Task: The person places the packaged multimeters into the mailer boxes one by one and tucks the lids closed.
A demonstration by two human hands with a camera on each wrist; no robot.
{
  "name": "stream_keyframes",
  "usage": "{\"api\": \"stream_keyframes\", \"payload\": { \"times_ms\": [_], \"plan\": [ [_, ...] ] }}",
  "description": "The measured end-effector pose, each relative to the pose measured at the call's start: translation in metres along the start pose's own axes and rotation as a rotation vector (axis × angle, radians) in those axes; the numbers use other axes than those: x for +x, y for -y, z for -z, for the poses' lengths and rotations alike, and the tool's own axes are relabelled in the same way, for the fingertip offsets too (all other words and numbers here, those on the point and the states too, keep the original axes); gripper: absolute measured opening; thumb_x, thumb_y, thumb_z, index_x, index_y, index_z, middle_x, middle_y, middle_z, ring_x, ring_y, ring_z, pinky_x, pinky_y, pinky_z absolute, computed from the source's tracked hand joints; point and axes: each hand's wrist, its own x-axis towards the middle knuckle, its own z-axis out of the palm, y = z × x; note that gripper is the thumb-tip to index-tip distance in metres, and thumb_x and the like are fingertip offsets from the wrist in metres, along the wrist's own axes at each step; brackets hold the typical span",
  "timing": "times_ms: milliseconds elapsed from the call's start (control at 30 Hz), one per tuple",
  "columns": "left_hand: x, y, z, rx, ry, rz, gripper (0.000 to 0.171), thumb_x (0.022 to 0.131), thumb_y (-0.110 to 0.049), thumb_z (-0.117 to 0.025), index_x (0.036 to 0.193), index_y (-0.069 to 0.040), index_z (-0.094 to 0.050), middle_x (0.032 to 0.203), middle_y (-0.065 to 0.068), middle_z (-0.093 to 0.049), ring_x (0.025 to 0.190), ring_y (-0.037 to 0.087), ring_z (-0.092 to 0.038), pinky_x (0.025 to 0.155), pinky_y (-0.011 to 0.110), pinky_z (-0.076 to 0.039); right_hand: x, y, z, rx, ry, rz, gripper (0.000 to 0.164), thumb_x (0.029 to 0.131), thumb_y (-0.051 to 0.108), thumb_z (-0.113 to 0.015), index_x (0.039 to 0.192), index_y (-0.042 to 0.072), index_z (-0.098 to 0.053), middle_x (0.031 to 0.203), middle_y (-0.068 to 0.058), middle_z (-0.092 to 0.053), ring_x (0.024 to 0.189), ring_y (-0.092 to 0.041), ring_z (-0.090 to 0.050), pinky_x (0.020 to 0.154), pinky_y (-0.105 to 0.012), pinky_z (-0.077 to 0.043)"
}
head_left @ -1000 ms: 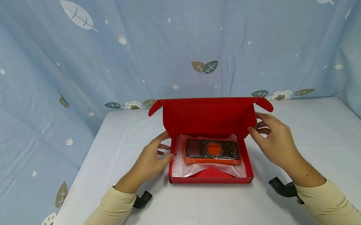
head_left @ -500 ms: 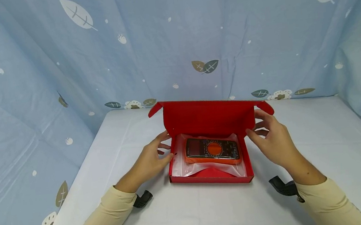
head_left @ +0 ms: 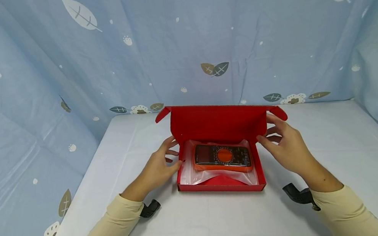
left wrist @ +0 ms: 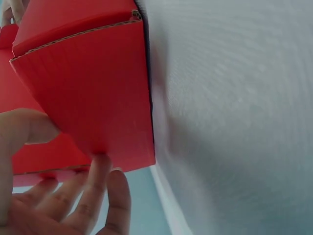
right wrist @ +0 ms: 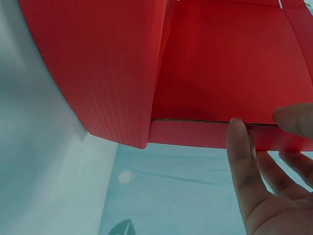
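The red box (head_left: 222, 188) sits midway between the table's (head_left: 200, 228) left and right edges, lid (head_left: 219, 124) raised, a meter (head_left: 224, 155) in a plastic bag (head_left: 189, 170) inside. The left hand (head_left: 155, 168), fingers loosely spread, rests against the box's left end; the right hand (head_left: 289, 149) pinches the lid's right side between thumb and curved fingers

print (head_left: 246, 162) on meter (head_left: 225, 155) illegibly small

My left hand (left wrist: 57, 203) touches the left side of a red cardboard box (left wrist: 93, 93) toward its far end. White cloth (left wrist: 234, 117) lies beneath, a pale blue backdrop (left wrist: 145, 205) beyond; rightward, my right hand (left wrist: 16, 9) shows.
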Motion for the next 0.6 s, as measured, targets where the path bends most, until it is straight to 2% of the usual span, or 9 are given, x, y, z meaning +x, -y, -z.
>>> {"api": "stream_keyframes", "payload": {
  "times_ms": [267, 600],
  "plan": [
    [0.003, 0.008, -0.002, -0.046, 0.064, 0.050, 0.082, 0.090, -0.006, -0.066, 0.158, -0.011, -0.019, 0.153, 0.011, -0.046, 0.122, 0.027, -0.059, 0.094, 0.043, -0.055, 0.001, 0.002, 0.000, 0.013, 0.011, -0.016, 0.070, 0.087, -0.005, -0.071, 0.148, 0.000, -0.039, 0.134, -0.024, -0.057, 0.097, -0.035, -0.068, 0.080, -0.049, -0.056],
    [0.005, 0.012, -0.004, -0.066, 0.093, -0.003, 0.080, 0.090, -0.003, -0.062, 0.159, -0.015, -0.025, 0.155, 0.009, -0.044, 0.125, 0.028, -0.057, 0.095, 0.045, -0.055, 0.001, 0.000, -0.001, 0.019, 0.015, -0.028, 0.069, 0.087, -0.006, -0.071, 0.148, -0.002, -0.038, 0.134, -0.025, -0.056, 0.098, -0.036, -0.068, 0.080, -0.049, -0.056]
  ]
}}
